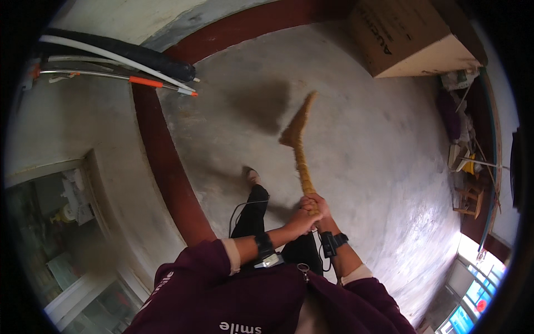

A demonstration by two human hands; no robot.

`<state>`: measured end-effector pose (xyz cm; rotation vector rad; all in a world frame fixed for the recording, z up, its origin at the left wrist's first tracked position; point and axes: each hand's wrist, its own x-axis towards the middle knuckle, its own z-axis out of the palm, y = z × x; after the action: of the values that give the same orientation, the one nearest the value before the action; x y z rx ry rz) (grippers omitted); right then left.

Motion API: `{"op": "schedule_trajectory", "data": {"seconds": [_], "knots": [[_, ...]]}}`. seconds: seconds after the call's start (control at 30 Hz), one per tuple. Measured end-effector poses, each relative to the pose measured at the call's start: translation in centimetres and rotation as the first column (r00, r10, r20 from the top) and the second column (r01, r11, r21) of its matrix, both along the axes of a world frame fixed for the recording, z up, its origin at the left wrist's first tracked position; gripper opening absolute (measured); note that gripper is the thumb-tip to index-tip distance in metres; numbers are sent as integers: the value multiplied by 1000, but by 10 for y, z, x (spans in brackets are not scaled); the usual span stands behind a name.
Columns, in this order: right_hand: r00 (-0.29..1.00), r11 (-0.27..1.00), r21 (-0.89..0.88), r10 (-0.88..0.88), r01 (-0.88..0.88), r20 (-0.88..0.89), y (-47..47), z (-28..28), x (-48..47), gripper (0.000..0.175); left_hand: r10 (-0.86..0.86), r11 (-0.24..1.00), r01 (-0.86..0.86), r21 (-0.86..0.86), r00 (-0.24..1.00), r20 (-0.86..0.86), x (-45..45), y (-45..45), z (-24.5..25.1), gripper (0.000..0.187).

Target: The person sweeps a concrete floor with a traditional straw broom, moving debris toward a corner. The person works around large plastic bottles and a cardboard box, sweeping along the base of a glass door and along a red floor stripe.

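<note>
Both of my hands are closed around the bound handle of a yellowish straw broom [303, 165]. My right hand [320, 206] grips it a little higher up, and my left hand [303, 222] sits just below, close against it. The hands overlap, so the handle's end is mostly hidden. Away from me, the broom's flared brown head [297, 125] points ahead over the grey concrete floor [358, 137]. Whether its tip touches the floor I cannot tell. Dark straps circle both wrists.
A large cardboard box [411, 37] stands at the far right. Poles [125, 69] and a dark roll [125, 52] jut in at upper left. A low wooden stool [469, 201] and clutter line the right wall. A cable [235, 208] hangs by my leg.
</note>
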<state>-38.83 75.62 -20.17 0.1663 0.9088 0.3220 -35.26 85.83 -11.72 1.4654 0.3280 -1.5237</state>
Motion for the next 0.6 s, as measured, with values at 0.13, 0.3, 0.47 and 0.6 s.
{"op": "schedule_trajectory", "data": {"seconds": [0.13,0.3,0.47,0.6], "knots": [[976,983,-13,185,-185,115,75,9,83,9,205,979,-204,25,977,-51,59,79,-3,29],[875,944,-125,330,-305,355,148,-16,167,12,620,784,-615,80,777,-105,124,139,-10,19],[687,812,-501,548,-299,478,178,-78,215,11,724,690,-712,133,685,-87,190,149,-25,17],[682,804,-525,550,-278,481,142,-98,230,15,701,713,-698,65,707,-100,216,119,-41,21]]}}
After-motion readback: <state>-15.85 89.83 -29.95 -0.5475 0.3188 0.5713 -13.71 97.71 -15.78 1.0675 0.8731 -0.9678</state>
